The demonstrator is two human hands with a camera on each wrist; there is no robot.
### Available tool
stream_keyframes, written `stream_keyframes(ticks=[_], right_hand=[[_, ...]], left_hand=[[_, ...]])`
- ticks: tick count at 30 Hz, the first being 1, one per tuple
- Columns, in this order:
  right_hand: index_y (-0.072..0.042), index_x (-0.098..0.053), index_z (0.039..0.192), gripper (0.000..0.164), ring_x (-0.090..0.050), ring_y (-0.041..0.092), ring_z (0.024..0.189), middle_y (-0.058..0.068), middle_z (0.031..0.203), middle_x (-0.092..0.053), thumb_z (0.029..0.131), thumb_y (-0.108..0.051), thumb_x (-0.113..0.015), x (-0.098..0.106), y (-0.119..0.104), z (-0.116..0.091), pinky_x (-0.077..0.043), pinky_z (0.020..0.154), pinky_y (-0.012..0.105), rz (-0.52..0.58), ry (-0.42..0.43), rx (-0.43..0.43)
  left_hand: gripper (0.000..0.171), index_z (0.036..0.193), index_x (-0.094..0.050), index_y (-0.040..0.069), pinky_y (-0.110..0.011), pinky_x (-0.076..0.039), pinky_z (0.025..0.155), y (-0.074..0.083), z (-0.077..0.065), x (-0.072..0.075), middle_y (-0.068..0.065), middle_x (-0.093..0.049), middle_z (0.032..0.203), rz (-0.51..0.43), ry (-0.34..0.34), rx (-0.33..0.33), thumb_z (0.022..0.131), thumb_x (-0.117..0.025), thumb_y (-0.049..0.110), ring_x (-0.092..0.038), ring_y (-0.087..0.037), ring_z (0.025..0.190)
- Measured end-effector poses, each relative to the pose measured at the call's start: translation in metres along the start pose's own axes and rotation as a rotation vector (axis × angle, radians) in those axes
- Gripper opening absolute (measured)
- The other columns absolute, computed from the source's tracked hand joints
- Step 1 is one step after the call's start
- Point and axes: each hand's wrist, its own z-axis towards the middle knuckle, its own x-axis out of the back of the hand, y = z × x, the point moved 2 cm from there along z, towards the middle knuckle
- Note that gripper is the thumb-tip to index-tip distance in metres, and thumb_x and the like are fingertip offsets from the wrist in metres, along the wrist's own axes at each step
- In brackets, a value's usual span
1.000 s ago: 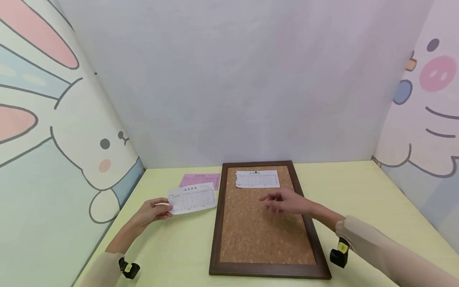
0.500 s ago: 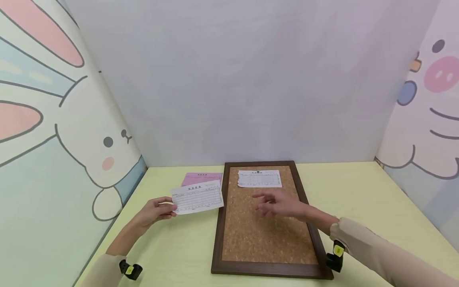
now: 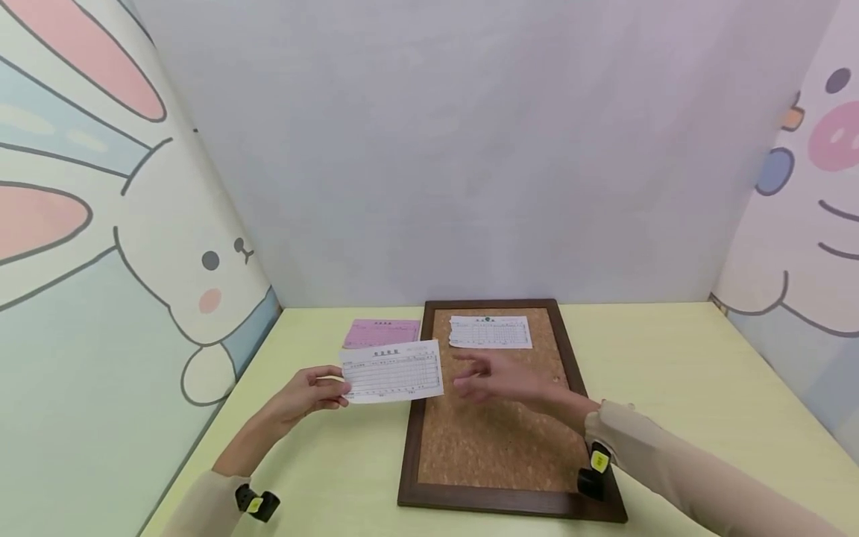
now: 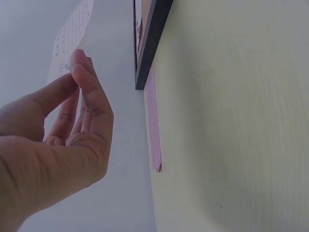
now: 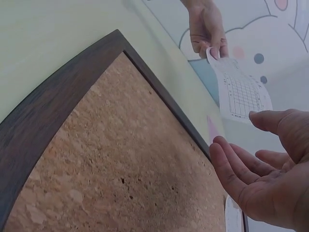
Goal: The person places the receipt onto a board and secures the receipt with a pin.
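The board (image 3: 503,462) lies beneath the right hand (image 3: 493,379), which holds nothing, its fingers loosely parted. The left hand (image 3: 312,391) pinches one end of the slip (image 3: 392,373); the long axis runs toward the right hand, just apart. Only the right wrist view shows how widely the right hand spreads.

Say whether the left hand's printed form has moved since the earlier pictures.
Yes: in the head view, the printed form has moved right, overlapping the left edge of the corkboard.

Pale yellow table (image 3: 671,388), plain grey wall (image 3: 429,149), rabbit mural (image 3: 174,239) left, pig mural (image 3: 792,246) right
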Motion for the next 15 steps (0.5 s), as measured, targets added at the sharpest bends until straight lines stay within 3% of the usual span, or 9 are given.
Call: stream_keyframes(ticks=[8,15], right_hand=[[-0.005,-0.034,0.159,0.061,-0.071,0.042,0.111,0.022,0.124,-0.071,0.103,-0.013,-0.060,-0.012,-0.004,0.011,-0.059,0.091,0.051,0.042,0.038,-0.008],[0.000,-0.042,0.152,0.057,-0.074,0.033,0.098,0.013,0.105,-0.075,0.101,-0.013,-0.063,-0.007,-0.002,0.012,-0.061,0.088,0.050,0.067,0.149,-0.066]], left_hand=[[0.036,0.124,-0.057,-0.006,-0.024,-0.059,0.080,0.002,0.003,-0.008,-0.001,-0.075,0.101,0.015,-0.026,-0.012,0.100,-0.068,0.018,-0.073,-0.015,0.085],[0.034,0.122,-0.057,-0.007,-0.024,-0.059,0.080,0.008,0.007,-0.018,-0.002,-0.075,0.102,0.028,-0.067,-0.027,0.100,-0.067,0.018,-0.073,-0.017,0.085]])
